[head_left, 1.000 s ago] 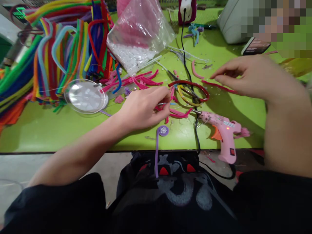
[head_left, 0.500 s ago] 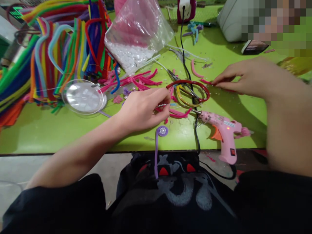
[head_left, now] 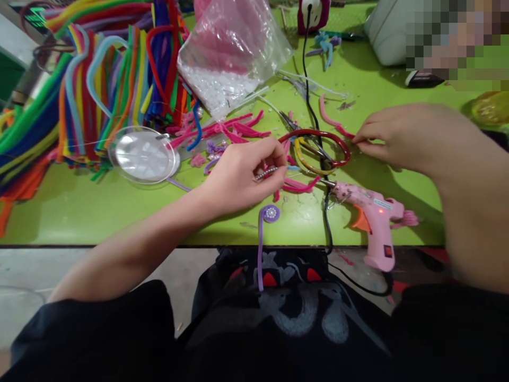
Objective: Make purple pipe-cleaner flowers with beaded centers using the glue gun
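My left hand (head_left: 250,172) is over the middle of the table, its fingers curled closed around a short string of small silvery beads (head_left: 266,173). A thin line seems to run rightward from its fingertips. Below that hand lies a purple coiled pipe cleaner (head_left: 260,239) with a pearly centre, its tail hanging over the table edge. My right hand (head_left: 397,132) is pinched at the fingertips, beside the end of a pink pipe cleaner (head_left: 332,121); what it pinches is too small to make out. Between the hands lie scissors with red and yellow handle loops (head_left: 345,151).
A pink glue gun (head_left: 377,223) with a lit red light lies at the front right, near a black cord (head_left: 327,223). Bundled coloured pipe cleaners (head_left: 95,90), a clear line spool (head_left: 145,156) and a bag of white beads (head_left: 222,85) stand left and behind. Pink pipe cleaner scraps (head_left: 234,130) lie around.
The view has shifted slightly, so things appear a little further right. My left fingers have curled tighter, and the bead string shows more clearly. My right hand stays pinched in nearly the same place.
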`<action>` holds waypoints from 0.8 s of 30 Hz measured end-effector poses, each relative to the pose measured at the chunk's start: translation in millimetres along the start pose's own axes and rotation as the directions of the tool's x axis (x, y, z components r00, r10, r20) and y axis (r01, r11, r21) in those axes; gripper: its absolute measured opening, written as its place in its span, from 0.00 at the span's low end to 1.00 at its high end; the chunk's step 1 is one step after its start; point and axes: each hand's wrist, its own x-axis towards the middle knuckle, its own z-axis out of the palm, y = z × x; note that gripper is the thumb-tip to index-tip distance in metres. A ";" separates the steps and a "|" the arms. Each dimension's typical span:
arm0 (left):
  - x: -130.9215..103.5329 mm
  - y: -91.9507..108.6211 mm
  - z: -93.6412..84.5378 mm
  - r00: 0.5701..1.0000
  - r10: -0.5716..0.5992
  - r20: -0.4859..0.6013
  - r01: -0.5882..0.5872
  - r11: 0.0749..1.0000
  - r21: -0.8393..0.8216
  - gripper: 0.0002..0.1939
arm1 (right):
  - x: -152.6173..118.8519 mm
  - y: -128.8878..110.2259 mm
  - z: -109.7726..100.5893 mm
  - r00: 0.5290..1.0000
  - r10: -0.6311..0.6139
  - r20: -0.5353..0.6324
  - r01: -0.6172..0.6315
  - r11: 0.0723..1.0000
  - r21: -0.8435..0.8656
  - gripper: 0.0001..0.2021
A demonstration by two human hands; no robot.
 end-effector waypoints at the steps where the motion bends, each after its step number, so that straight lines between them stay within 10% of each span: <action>1: -0.4 0.9 0.4 1.000 -0.009 -0.013 0.009 1.000 -0.029 0.04 | -0.2 -3.9 -2.3 1.000 -0.013 0.004 0.014 0.997 -0.075 0.09; 6: -2.4 5.8 1.7 0.996 -0.059 -0.062 0.053 0.994 -0.097 0.02 | -0.6 -8.1 -6.3 1.000 -0.021 0.019 0.025 0.964 -0.263 0.20; 24: -2.8 3.7 1.5 0.998 -0.019 -0.064 0.018 1.000 -0.021 0.03 | -13.2 17.5 -18.5 0.937 0.188 0.294 -0.163 0.981 -0.108 0.13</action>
